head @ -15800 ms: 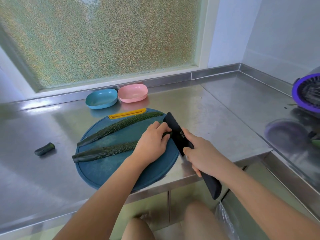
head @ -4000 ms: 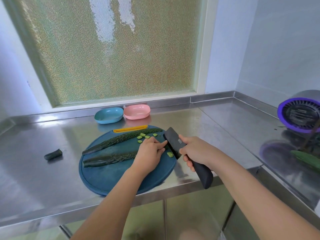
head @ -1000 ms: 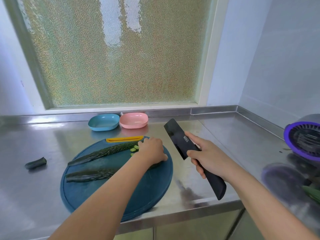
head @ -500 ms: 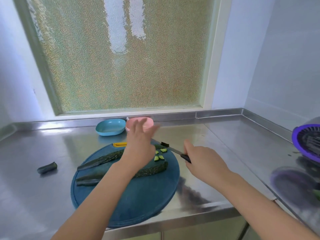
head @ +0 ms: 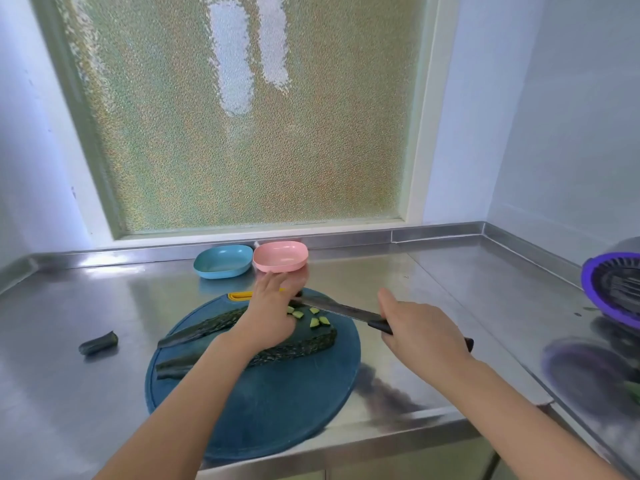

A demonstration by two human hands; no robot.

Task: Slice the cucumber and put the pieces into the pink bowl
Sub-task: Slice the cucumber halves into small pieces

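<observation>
Knife [head: 332, 308] is gripped at the handle by the right hand [head: 422, 334], its long axis running 4 to 10 o'clock over the cutting board [head: 259, 410]. Cucumber pieces [head: 313, 322] lie just beside the blade. Pink bowl [head: 280, 257] is placed at 12 o'clock from them, nearer the left hand [head: 273, 313], whose fingers are stretched out with nothing held.

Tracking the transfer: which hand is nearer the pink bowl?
Left. The left hand is just in front of the pink bowl; the right hand grips the knife farther right.
</observation>
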